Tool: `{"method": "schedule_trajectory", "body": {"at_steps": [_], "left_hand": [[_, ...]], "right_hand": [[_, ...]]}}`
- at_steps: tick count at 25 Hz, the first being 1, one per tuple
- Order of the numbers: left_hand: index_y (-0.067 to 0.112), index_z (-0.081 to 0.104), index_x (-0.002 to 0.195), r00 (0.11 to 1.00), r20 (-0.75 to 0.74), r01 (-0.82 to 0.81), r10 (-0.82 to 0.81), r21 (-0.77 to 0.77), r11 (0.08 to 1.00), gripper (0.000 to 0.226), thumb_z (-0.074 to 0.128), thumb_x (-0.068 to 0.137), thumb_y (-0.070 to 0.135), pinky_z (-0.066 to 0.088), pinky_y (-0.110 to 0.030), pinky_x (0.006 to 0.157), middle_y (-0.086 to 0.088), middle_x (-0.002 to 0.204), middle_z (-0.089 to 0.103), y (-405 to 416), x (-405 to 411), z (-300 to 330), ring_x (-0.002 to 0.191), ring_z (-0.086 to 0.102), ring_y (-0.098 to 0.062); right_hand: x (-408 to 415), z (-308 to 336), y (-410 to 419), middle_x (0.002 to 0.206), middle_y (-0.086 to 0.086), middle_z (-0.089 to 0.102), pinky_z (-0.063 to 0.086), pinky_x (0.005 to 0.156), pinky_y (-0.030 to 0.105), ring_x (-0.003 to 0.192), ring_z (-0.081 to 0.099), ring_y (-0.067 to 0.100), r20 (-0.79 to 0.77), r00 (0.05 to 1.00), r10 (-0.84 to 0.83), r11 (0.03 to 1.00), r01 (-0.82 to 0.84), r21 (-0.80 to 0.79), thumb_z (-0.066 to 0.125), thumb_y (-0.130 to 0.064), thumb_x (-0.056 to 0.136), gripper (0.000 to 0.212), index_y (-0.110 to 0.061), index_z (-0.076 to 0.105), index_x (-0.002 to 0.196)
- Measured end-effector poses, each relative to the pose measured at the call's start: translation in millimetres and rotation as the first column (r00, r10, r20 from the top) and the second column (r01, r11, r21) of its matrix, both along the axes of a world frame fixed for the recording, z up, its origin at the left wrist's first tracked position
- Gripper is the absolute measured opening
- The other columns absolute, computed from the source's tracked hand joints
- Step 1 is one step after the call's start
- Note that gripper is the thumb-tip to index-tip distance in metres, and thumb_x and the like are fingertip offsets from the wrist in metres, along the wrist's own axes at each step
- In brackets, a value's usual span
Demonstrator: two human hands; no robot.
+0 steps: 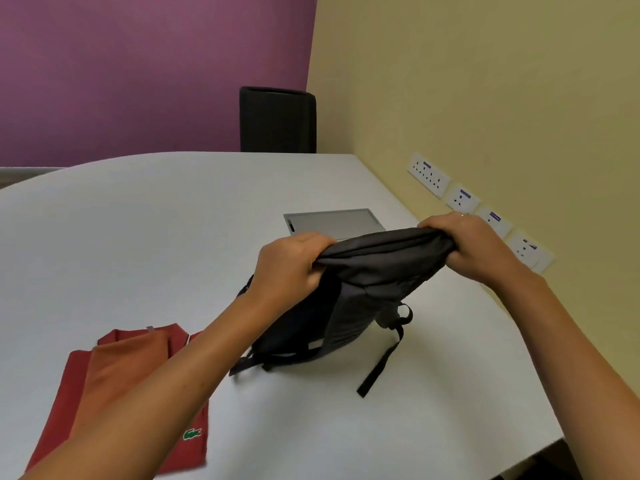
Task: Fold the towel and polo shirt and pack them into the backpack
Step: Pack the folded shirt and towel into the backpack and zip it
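With your left hand (287,268) and right hand (474,247) each clenching the grey backpack's (349,306) top at frame centre, spread its mouth wide before loading the folded clothes at lower left.

The backpack (349,299) stands upright in the middle of the white table (138,237), gripped at its top by the left hand (289,268) and the right hand (474,247), and it blocks the straight way across. Its loose straps (381,362) trail over the tabletop on the near right side. Just behind it a grey flat panel (329,221) lies in the surface. The folded polo shirt (114,393) with the folded orange towel (128,362) on it fills the near left corner, under the left forearm. Open tabletop lies to the far left, and along the near edge. A black chair back (277,119) stands beyond the far edge.
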State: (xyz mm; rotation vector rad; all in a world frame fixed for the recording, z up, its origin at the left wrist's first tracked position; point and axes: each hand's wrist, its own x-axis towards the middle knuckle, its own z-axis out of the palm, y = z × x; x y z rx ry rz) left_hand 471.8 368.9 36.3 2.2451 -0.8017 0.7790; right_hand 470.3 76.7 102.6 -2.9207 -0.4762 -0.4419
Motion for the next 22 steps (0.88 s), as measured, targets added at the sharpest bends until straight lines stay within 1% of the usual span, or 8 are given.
{"method": "schedule_trajectory", "body": {"at_steps": [2,4,10,14,16,18,20,22], "left_hand": [[0.019,0.071,0.099,1.0,0.016,-0.003,0.004,-0.006,1.0,0.035,0.044,0.077,0.023,0.053,-0.03,0.053,0.004,0.087,0.071,2,8,7,0.074,0.066,-0.02],[0.021,0.071,0.1,1.0,0.015,-0.008,0.008,-0.005,1.0,0.037,0.042,0.077,0.025,0.051,-0.024,0.056,0.005,0.088,0.072,4,12,5,0.074,0.066,-0.019],[0.028,0.07,0.102,0.996,-0.089,0.022,-0.013,0.105,0.994,0.032,0.058,0.073,0.018,0.049,-0.024,0.055,0.009,0.088,0.071,-10,13,-21,0.077,0.067,-0.017],[0.031,0.069,0.097,0.994,-0.095,0.071,-0.051,0.211,0.975,0.034,0.044,0.074,0.028,0.048,-0.021,0.05,0.014,0.089,0.071,-16,12,-31,0.074,0.068,-0.013],[0.028,0.069,0.099,0.994,-0.088,0.079,-0.058,0.256,0.963,0.034,0.043,0.076,0.029,0.05,-0.022,0.051,0.012,0.091,0.071,-16,12,-37,0.075,0.068,-0.014],[0.026,0.065,0.108,0.988,-0.14,0.097,-0.063,0.249,0.964,0.035,0.05,0.076,0.024,0.053,-0.028,0.06,0.009,0.1,0.07,-13,15,-37,0.083,0.067,-0.017],[0.027,0.054,0.127,0.961,-0.266,0.148,-0.076,0.262,0.954,0.05,0.053,0.077,0.024,0.051,-0.032,0.083,0.008,0.122,0.062,-8,18,-30,0.106,0.06,-0.019],[0.029,0.028,0.146,0.889,-0.441,0.301,-0.126,0.354,0.885,0.073,0.059,0.08,0.036,0.032,-0.033,0.109,0.008,0.148,0.036,1,21,-17,0.133,0.034,-0.015]], "right_hand": [[12,13,2,0.094,0.005,0.07,0.047,0.075,0.037,0.093,0.059,0.03,0.018,0.999,0.027,1.0,-0.027,-0.016,0.048,0.014,0.06,0.056,-0.018,0.068,0.102],[19,17,4,0.097,0.007,0.069,0.047,0.077,0.037,0.095,0.058,0.03,0.002,0.999,0.035,0.999,-0.035,-0.026,0.047,0.013,0.06,0.057,-0.017,0.068,0.103],[31,-23,-13,0.1,0.001,0.069,0.046,0.083,0.037,0.099,0.058,0.025,-0.161,0.987,0.02,0.999,-0.026,-0.034,0.049,0.011,0.064,0.056,-0.023,0.068,0.104],[30,-54,-19,0.098,-0.002,0.069,0.046,0.084,0.035,0.098,0.06,0.023,-0.216,0.976,0.006,1.0,-0.009,-0.013,0.053,0.003,0.069,0.048,-0.029,0.069,0.102],[29,-62,-16,0.101,-0.004,0.069,0.045,0.084,0.034,0.101,0.06,0.024,-0.207,0.978,-0.004,1.0,0.008,0.02,0.056,0.005,0.07,0.048,-0.028,0.069,0.103],[28,-59,-12,0.11,-0.006,0.066,0.043,0.089,0.033,0.109,0.057,0.023,-0.187,0.982,-0.035,0.999,0.04,0.026,0.057,0.007,0.07,0.054,-0.029,0.065,0.11],[22,-48,-8,0.131,-0.01,0.052,0.036,0.099,0.036,0.127,0.043,0.02,-0.24,0.966,-0.096,0.994,0.08,-0.077,0.061,0.003,0.071,0.07,-0.037,0.051,0.126],[9,-31,1,0.15,-0.014,0.023,0.02,0.109,0.044,0.142,0.015,0.016,-0.373,0.909,-0.187,0.962,0.093,-0.255,0.073,-0.011,0.071,0.093,-0.044,0.023,0.143]]}}
